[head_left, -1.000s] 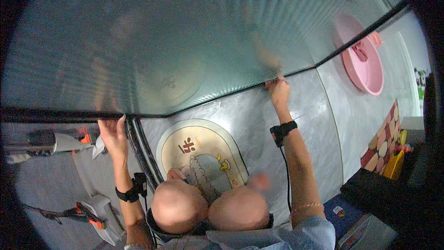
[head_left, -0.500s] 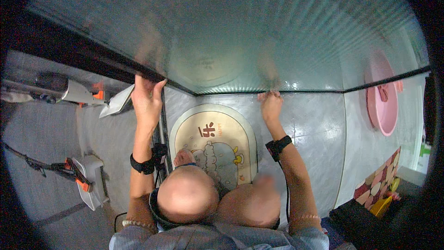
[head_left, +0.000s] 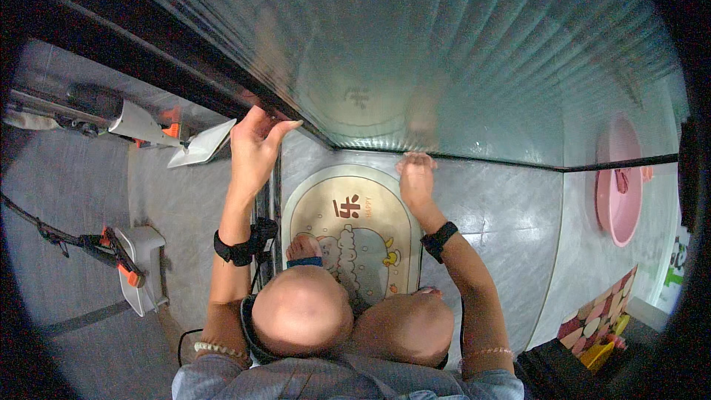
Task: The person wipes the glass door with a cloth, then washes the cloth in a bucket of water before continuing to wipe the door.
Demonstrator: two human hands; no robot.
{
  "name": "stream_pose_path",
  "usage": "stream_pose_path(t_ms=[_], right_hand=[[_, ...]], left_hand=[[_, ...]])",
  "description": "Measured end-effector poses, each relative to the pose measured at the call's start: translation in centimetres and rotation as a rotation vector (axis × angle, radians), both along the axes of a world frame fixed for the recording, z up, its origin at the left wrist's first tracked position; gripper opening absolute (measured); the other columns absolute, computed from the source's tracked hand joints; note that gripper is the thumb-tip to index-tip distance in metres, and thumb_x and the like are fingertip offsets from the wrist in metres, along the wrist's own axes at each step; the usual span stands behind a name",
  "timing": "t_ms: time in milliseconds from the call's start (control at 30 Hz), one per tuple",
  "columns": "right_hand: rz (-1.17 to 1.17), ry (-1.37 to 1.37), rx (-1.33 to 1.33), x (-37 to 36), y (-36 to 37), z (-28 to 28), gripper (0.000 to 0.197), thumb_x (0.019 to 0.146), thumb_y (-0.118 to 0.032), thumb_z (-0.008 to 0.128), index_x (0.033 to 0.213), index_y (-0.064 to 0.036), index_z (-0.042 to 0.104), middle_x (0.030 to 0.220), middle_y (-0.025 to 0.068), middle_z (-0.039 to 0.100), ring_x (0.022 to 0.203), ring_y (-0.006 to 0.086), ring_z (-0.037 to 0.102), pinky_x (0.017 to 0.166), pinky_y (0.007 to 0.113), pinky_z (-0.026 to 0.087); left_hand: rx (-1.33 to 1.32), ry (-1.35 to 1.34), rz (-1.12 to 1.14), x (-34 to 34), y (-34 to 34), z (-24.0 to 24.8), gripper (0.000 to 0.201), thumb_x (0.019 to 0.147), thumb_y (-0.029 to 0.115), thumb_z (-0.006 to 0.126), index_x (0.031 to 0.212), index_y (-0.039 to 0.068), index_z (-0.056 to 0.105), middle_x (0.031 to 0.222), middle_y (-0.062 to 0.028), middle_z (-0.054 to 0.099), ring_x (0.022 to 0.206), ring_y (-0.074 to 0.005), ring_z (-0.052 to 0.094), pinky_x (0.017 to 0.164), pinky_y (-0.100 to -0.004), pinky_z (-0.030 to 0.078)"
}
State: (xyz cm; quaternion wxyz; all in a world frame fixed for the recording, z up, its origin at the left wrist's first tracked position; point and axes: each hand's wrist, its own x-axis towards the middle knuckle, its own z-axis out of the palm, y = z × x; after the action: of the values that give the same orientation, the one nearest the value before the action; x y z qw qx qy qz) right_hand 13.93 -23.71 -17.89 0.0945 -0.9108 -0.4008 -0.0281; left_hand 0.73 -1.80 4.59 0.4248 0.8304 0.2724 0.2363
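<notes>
A tall ribbed glass panel (head_left: 459, 67) with a black frame (head_left: 185, 81) rises in front of me. My left hand (head_left: 254, 154) has its fingers bent against the frame's edge, left of the corner, with the thumb held apart. Along the panel's bottom edge, just right of that corner, my right hand (head_left: 416, 181) is closed with its fingers curled. Whatever those fingers may hold is hidden. Below both hands a cream rounded mat (head_left: 311, 185) with a cartoon animal print lies on the grey tiled floor (head_left: 489, 230), and my bare foot (head_left: 304, 248) rests on it.
A pink basin (head_left: 622, 215) stands at the right by the wall. Nearer are a pebble-patterned mat (head_left: 592, 318) and a yellow object (head_left: 597, 355). At the left are a white-and-orange appliance (head_left: 141, 122), a white dustpan-like piece (head_left: 204, 144) and a black-handled floor tool (head_left: 122, 259).
My right hand has moved left along the glass panel's bottom edge, closer to the corner. The left hand stays at the frame, its fingers bent more. The whole view has shifted slightly.
</notes>
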Motion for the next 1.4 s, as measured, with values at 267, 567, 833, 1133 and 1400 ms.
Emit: stream_pose_path(t_ms=[267, 567, 833, 1133, 1400], right_hand=[[0.059, 0.108, -0.106, -1.1, 2.1, 0.0, 0.031, 0.071, -0.004, 0.052, 0.1, 0.0074, 0.055, 0.099, 0.0191, 0.059, 0.1, 0.0316, 0.052, 0.09, 0.038, 0.04], [0.342, 0.15, -0.155, -3.0, 5.6, 2.3, 0.03, 0.075, -0.004, 0.047, 0.103, 0.0056, 0.052, 0.107, 0.0192, 0.055, 0.106, 0.0305, 0.049, 0.093, 0.038, 0.039], [0.429, 0.074, -0.139, -3.1, 7.4, -1.1, 0.028, 0.079, -0.014, 0.051, 0.107, -0.0081, 0.056, 0.112, 0.0079, 0.054, 0.112, 0.0233, 0.047, 0.095, 0.037, 0.038], [0.11, 0.191, 0.223, 4.1, -5.7, -2.4, 0.023, 0.082, -0.017, 0.055, 0.1, -0.004, 0.059, 0.096, 0.0092, 0.06, 0.094, 0.0238, 0.055, 0.082, 0.036, 0.046], [-0.023, 0.069, 0.273, 4.4, -6.3, 0.8, 0.015, 0.078, -0.013, 0.058, 0.089, -0.0037, 0.062, 0.083, 0.0117, 0.063, 0.083, 0.0264, 0.059, 0.079, 0.04, 0.045]], left_hand=[[-0.116, -0.04, -0.018, -0.3, 0.9, -1.3, 0.015, 0.078, -0.001, 0.064, 0.091, -0.003, 0.059, 0.083, -0.0038, 0.066, 0.073, -0.0075, 0.057, 0.068, -0.0226, 0.046], [-0.064, -0.05, -0.015, -0.5, 0.8, -1.3, 0.014, 0.078, -0.001, 0.064, 0.09, -0.004, 0.059, 0.08, -0.0055, 0.067, 0.07, -0.0076, 0.057, 0.066, -0.0232, 0.047], [-0.019, -0.014, 0.003, 0.0, 0.3, -0.5, 0.014, 0.077, 0.0, 0.065, 0.089, -0.004, 0.059, 0.08, -0.0056, 0.067, 0.071, -0.0067, 0.057, 0.066, -0.0227, 0.046], [-0.079, -0.072, -0.008, 0.0, 0.3, -1.2, 0.013, 0.078, -0.001, 0.064, 0.09, -0.004, 0.059, 0.078, -0.0025, 0.064, 0.069, -0.0062, 0.054, 0.065, -0.0212, 0.044], [-0.008, -0.033, 0.012, -0.2, 0.1, -0.6, 0.012, 0.078, 0.001, 0.065, 0.087, -0.004, 0.059, 0.074, -0.0023, 0.063, 0.064, -0.0056, 0.052, 0.061, -0.0207, 0.043]])
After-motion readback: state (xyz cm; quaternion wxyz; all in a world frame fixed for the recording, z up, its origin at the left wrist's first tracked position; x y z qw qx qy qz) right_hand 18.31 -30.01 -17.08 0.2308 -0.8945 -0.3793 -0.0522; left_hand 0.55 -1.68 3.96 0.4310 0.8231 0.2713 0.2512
